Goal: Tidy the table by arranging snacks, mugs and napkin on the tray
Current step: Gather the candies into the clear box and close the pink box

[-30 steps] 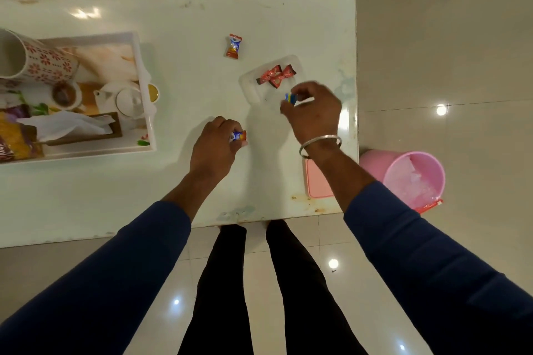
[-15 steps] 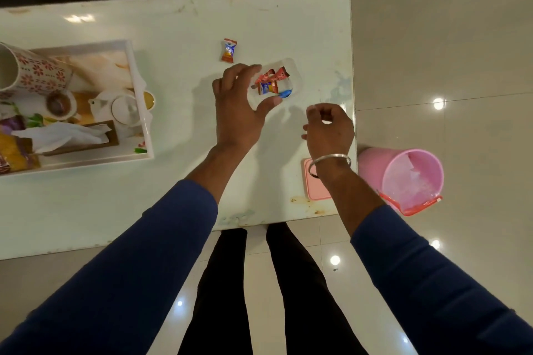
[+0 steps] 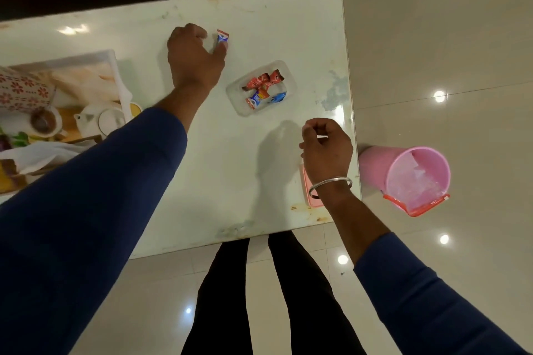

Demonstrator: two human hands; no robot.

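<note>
Left hand (image 3: 193,55) pinching crinkly wrapped candy (image 3: 221,37), glossy table (image 3: 202,158)

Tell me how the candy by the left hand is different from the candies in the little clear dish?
The lone candy lies on the bare table, where the left hand pinches it; the dish candies lie untouched, inside the clear dish. The lone candy is one piece; the dish candies are several, bunched together. The right hand touches none of them. All are small wrapped sweets, not yet on the tray.
</note>
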